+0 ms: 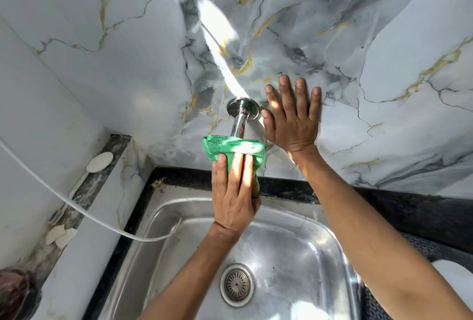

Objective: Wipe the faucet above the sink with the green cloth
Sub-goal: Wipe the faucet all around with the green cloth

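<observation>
Green cloth (231, 147) is sitting wrapped over the near part of the chrome faucet (238, 122), and the left hand (234, 199) is closing around it from the near side, fingers lying along the fabric and the thumb tucked under on the right, so the cloth is being held pressed around the faucet body. Only the faucet's far stretch is showing bare: a shiny tube running back to a round flange (243, 109) that is sitting flat on the marbled wall (371, 38). The right hand (291, 120) is lying open just right of that flange, palm flat on the wall, fingers spread and holding nothing. A bright streak of sunlight is crossing the wall down to the flange and falling over the cloth and the left fingers. Below the hands, the stainless steel sink (294, 255) is lying set into a dark countertop (409, 207), its round drain strainer (237, 284) near the middle. A white hose (76, 208) is coming in from the left and dropping its end into the sink's left side. On the ledge at the left, a pale oval bar of soap (99, 162) is resting
</observation>
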Demonstrator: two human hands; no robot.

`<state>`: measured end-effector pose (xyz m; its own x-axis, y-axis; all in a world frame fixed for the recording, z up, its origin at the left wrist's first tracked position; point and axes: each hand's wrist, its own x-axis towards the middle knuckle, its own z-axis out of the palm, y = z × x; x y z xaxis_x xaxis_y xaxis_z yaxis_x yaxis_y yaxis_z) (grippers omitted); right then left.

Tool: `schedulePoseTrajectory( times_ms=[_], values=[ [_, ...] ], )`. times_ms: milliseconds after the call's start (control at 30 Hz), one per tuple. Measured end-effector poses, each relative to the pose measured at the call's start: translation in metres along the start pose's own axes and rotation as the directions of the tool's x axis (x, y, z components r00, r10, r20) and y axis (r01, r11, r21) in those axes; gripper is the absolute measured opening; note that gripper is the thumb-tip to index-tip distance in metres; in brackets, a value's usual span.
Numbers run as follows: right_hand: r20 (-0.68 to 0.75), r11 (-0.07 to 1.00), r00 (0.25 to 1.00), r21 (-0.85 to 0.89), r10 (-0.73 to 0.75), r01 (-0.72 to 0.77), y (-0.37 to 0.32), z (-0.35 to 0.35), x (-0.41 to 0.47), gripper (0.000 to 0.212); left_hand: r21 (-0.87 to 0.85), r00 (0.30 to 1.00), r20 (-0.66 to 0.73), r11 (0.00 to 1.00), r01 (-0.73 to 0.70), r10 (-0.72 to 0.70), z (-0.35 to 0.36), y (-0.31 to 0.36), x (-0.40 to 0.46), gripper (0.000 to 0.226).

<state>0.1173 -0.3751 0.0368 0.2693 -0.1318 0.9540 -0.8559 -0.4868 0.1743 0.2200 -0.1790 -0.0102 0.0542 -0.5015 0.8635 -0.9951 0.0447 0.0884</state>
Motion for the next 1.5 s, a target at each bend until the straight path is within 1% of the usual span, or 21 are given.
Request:
schedulePoseTrajectory(
  times_ms=[67,133,200,267,333,400,467,567,633,700,767,800,867,900,967,1033,1133,1200,1267,1367,1500],
  values=[
    [0.001,1.000,1.000,-0.008,-0.001,0.001,0.000,0.000,-0.001,0.069,-0.048,0.998,0.028,0.997,0.058,-0.056,-0.006,0.005,0.017,0.059],
    [-0.018,1.000,1.000,-0.007,0.002,-0.002,0.001,0.001,-0.004,0.070,-0.100,0.980,0.126,0.981,0.164,-0.151,-0.011,0.006,0.045,0.062],
    [-0.035,1.000,0.999,-0.011,0.004,-0.004,0.002,0.003,-0.004,0.070,-0.093,0.922,0.292,0.951,0.293,-0.256,-0.019,0.005,0.077,0.069],
    [-0.030,1.000,1.000,-0.011,0.003,-0.003,0.003,0.004,-0.004,0.070,-0.040,0.851,0.429,0.935,0.353,-0.303,-0.024,0.004,0.103,0.079],
    [-0.029,1.000,1.000,-0.022,-0.002,0.001,0.003,0.004,-0.004,0.069,0.024,0.806,0.520,0.949,0.316,-0.282,-0.026,0.002,0.120,0.086],
    [-0.035,0.999,0.999,-0.043,-0.011,0.009,0.003,0.006,-0.002,0.068,0.053,0.788,0.558,0.959,0.279,-0.260,-0.026,0.003,0.135,0.082],
    [-0.042,0.999,0.999,-0.048,-0.009,0.007,0.003,0.007,-0.001,0.066,0.059,0.783,0.566,0.959,0.276,-0.260,-0.026,0.006,0.150,0.069],
    [-0.059,0.998,0.998,-0.064,-0.002,-0.002,0.002,0.007,-0.001,0.069,0.135,0.749,0.560,0.931,0.338,-0.354,-0.021,0.015,0.172,0.049],
    [-0.048,0.998,0.999,-0.067,-0.001,-0.002,0.002,0.007,-0.001,0.081,0.212,0.748,0.558,0.933,0.290,-0.359,-0.019,0.021,0.175,0.047],
    [-0.040,0.998,0.999,-0.069,-0.001,-0.002,0.002,0.005,0.000,0.091,0.255,0.767,0.562,0.947,0.197,-0.311,-0.023,0.024,0.168,0.048],
    [-0.032,0.998,0.999,-0.061,-0.004,0.002,0.001,0.003,0.000,0.090,0.247,0.780,0.569,0.959,0.142,-0.262,-0.027,0.023,0.156,0.049],
    [-0.031,0.998,1.000,-0.060,-0.006,0.004,0.001,0.003,0.000,0.084,0.220,0.781,0.573,0.965,0.144,-0.248,-0.029,0.022,0.150,0.050],
    [-0.027,0.998,1.000,-0.057,-0.003,0.001,0.002,0.003,0.001,0.071,0.185,0.800,0.550,0.969,0.163,-0.240,-0.032,0.020,0.141,0.051],
    [-0.025,0.999,1.000,-0.052,-0.004,0.003,0.002,0.004,0.002,0.069,0.193,0.817,0.521,0.966,0.170,-0.248,-0.032,0.019,0.135,0.052],
    [-0.025,0.999,1.000,-0.043,-0.010,0.009,0.002,0.005,0.003,0.067,0.206,0.853,0.443,0.957,0.203,-0.276,-0.033,0.018,0.122,0.057],
    [-0.030,0.999,1.000,-0.034,0.000,-0.001,0.002,0.004,0.002,0.068,0.167,0.881,0.387,0.960,0.223,-0.272,-0.031,0.017,0.104,0.064],
    [-0.019,1.000,1.000,-0.012,0.012,-0.012,0.001,0.002,0.003,0.069,0.151,0.939,0.304,0.981,0.121,-0.163,-0.022,0.019,0.076,0.058],
    [-0.002,1.000,1.000,0.002,0.010,-0.010,0.001,0.000,0.003,0.067,0.147,0.962,0.236,0.984,0.102,-0.135,-0.017,0.023,0.063,0.060],
    [0.012,1.000,1.000,0.000,0.000,0.000,0.002,-0.001,0.004,0.066,0.172,0.971,0.176,0.976,0.131,-0.161,-0.012,0.024,0.056,0.065],
    [0.025,1.000,1.000,-0.010,-0.001,0.001,0.002,-0.002,0.004,0.067,0.183,0.978,0.099,0.969,0.163,-0.183,-0.005,0.024,0.049,0.065],
    [0.034,1.000,0.999,-0.009,0.012,-0.011,0.001,-0.002,0.003,0.068,0.084,0.983,0.015,0.980,0.181,-0.183,0.004,0.019,0.033,0.066]
  ],
)
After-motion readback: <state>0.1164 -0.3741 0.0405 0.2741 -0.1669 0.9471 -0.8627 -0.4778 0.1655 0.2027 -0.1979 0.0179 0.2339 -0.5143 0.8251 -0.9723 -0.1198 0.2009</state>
